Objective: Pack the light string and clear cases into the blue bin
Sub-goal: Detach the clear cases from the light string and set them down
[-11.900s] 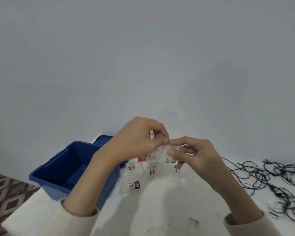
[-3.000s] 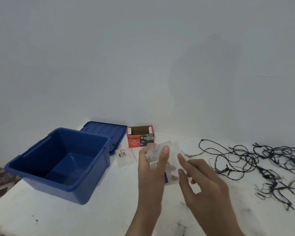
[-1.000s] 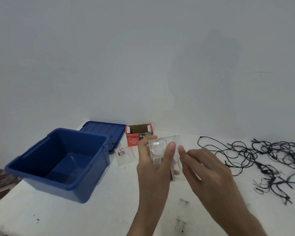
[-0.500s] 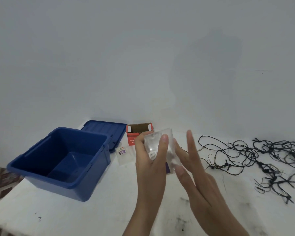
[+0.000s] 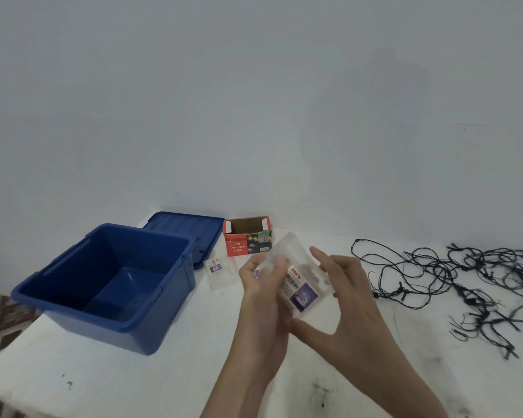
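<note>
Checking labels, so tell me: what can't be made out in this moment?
All head view.
Count of clear cases held by the left hand: see-through layers overlap, fingers cover them.
Whether the right hand has a grip on them: its fingertips sit behind the plastic.
The light string: right end cut off by the frame edge.
The blue bin: near floor hidden by its front wall.

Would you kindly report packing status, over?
Left hand grips clear cases, right hand supports them. Blue bin open, empty. Light string loose on table. Nothing blocks the bin.
</note>
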`<state>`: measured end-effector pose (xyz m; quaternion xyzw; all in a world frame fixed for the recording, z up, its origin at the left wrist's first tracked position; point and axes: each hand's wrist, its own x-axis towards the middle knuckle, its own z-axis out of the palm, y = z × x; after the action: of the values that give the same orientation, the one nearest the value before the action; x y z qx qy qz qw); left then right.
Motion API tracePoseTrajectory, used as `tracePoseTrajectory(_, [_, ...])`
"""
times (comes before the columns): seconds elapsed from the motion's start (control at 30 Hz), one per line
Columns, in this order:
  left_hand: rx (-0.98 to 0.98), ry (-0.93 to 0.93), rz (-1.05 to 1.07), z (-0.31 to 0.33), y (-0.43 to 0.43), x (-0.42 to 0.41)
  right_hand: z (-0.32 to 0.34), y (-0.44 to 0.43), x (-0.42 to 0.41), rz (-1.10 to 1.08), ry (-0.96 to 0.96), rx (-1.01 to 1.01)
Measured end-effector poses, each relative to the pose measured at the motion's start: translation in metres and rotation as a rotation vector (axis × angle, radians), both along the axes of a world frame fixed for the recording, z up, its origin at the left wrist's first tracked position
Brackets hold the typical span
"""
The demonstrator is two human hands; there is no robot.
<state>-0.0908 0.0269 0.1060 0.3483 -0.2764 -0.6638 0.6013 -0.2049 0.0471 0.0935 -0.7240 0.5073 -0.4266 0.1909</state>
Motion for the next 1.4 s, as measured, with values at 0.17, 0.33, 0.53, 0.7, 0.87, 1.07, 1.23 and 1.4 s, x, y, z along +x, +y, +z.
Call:
tracePoseTrajectory(0.17, [-0.191,-0.308,0.035,-0.013,-0.008,0.016,0.005,-0.007,-0.013,0.068,0.013,-0.031])
tracePoseTrajectory(0.33, [-0.445,-0.866,-0.211,-0.009,-0.009,0.043,0.003,-0.023,-0.037,0.292,-0.167,0.115])
tracePoseTrajectory(0.53, [-0.467,-1.035,-0.167,-0.002,-0.013,0.052,-0.001,-0.029,-0.045,0.358,-0.158,0.173])
tracePoseTrajectory(0.7, [-0.452,-1.051,-0.166,-0.006,-0.014,0.056,-0.003,-0.031,-0.038,0.335,-0.224,0.151])
tracePoseTrajectory(0.87, [-0.445,-1.095,-0.189,-0.01,-0.015,0.061,-0.01,-0.038,-0.032,0.382,-0.267,0.247])
tracePoseTrajectory(1.07, [-0.509,-1.377,-0.23,-0.021,-0.013,0.071,-0.022,-0.049,-0.02,0.461,-0.302,0.348])
tracePoseTrajectory(1.23, [-0.491,-1.543,-0.242,-0.039,-0.018,0.073,-0.04,-0.056,0.001,0.471,-0.15,0.359])
tracePoseTrajectory(1.4, [-0.264,-1.674,-0.102,-0.088,-0.036,0.098,-0.064,-0.057,0.01,0.361,0.08,0.43])
